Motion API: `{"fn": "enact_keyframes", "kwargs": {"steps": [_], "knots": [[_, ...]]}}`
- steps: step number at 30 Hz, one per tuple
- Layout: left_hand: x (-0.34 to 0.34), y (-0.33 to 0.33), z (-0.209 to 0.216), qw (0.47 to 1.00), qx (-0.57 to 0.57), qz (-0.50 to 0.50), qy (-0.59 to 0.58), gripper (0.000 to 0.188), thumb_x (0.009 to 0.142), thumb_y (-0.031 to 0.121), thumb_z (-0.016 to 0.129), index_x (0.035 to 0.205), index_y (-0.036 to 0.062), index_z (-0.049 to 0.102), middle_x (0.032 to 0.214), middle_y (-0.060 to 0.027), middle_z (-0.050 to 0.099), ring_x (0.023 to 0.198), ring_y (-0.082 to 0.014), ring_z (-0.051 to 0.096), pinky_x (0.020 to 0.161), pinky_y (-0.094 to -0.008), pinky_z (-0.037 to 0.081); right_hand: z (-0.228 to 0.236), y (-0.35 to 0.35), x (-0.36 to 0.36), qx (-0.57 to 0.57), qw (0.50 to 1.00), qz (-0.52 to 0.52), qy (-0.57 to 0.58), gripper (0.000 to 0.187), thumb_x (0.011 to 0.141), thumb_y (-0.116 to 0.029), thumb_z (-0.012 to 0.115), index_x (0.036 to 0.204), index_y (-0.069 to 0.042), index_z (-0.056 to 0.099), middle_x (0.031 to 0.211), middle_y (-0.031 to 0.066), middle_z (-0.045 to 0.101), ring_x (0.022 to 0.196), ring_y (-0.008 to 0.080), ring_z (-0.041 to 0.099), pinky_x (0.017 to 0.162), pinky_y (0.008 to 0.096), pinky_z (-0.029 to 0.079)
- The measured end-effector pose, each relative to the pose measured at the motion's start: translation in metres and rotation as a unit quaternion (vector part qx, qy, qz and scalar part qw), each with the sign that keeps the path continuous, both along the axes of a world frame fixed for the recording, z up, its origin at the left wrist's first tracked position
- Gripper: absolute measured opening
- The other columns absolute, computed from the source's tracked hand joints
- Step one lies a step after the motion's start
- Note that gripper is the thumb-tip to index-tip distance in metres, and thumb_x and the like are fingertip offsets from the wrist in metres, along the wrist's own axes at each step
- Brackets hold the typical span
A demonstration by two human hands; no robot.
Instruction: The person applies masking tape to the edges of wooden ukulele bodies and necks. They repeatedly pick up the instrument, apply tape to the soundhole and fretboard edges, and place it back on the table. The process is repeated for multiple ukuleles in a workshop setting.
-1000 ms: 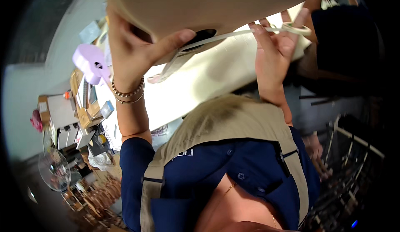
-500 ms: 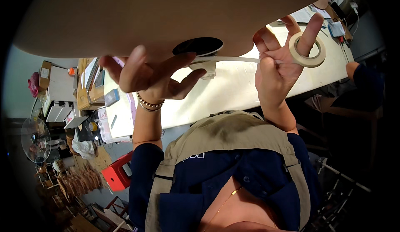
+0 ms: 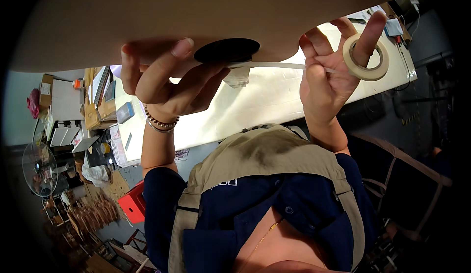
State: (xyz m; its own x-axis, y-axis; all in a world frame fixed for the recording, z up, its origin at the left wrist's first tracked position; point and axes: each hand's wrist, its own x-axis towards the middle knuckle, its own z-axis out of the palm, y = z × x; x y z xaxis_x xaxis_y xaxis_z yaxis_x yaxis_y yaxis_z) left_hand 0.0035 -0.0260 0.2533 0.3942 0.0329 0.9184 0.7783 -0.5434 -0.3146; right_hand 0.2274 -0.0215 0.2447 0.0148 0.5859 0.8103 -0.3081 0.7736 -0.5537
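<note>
A large smooth tan piece [image 3: 147, 18] fills the top of the view, with a black oval [image 3: 226, 50] near its lower edge. My left hand [image 3: 171, 82] is at that edge, thumb and forefinger closed on the end of a narrow strip of pale tape [image 3: 277, 65]. The other left fingers rest against the tan piece. From there the strip runs taut to my right hand [image 3: 326, 84], whose thumb presses it. The cream roll of tape [image 3: 349, 60] hangs around a raised finger of my right hand. Below the black oval sits a small pale stack [image 3: 237, 78], partly hidden.
Under my hands stretches a white-covered table [image 3: 274, 101]. Boxes [image 3: 100, 111] and papers crowd its left end. A fan [image 3: 38, 167] and a red box-like thing [image 3: 132, 203] stand at the left. Beside me at the right is a person in dark clothing [image 3: 392, 175].
My left thumb and forefinger have come together on the tape, and the other fingers have risen against the tan piece. The person's hand and sleeve at the far right have left the table edge.
</note>
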Motion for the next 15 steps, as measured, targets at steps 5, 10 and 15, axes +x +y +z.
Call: {"fn": "enact_keyframes", "kwargs": {"steps": [5, 10, 15], "knots": [[0.003, -0.002, -0.006, 0.999, -0.004, -0.009, 0.031, 0.022, 0.063, 0.027, 0.079, 0.084, 0.0297, 0.072, 0.109, 0.0107, 0.059, 0.123, -0.0258, 0.035, 0.100, -0.0433, 0.033, 0.000, 0.000, 0.001, -0.009, 1.000, -0.013, 0.009, 0.098, 0.067, 0.018, 0.030, 0.147, -0.021, -0.010, 0.134, 0.0188, 0.032, 0.117, 0.0333, 0.051, 0.092, 0.0471, 0.046], [0.013, -0.016, -0.009, 0.992, -0.113, -0.026, 0.047, 0.025, 0.074, 0.013, 0.069, 0.098, 0.0225, 0.070, 0.086, 0.0100, 0.068, 0.110, -0.0139, 0.054, 0.103, -0.0562, 0.021, 0.012, 0.000, 0.008, 0.012, 0.994, -0.092, -0.050, 0.094, 0.073, 0.017, 0.038, 0.147, -0.021, -0.009, 0.129, 0.0183, 0.037, 0.110, 0.0366, 0.055, 0.085, 0.0437, 0.053], [0.027, -0.026, -0.003, 0.989, -0.133, 0.047, 0.042, 0.024, 0.075, 0.013, 0.073, 0.098, 0.0175, 0.070, 0.083, 0.0065, 0.069, 0.110, -0.0161, 0.049, 0.096, -0.0446, 0.032, 0.021, 0.003, 0.016, 0.050, 0.984, -0.161, -0.062, 0.090, 0.082, 0.014, 0.049, 0.146, -0.020, -0.005, 0.122, 0.0199, 0.045, 0.094, 0.0399, 0.063, 0.075, 0.0406, 0.060]]}}
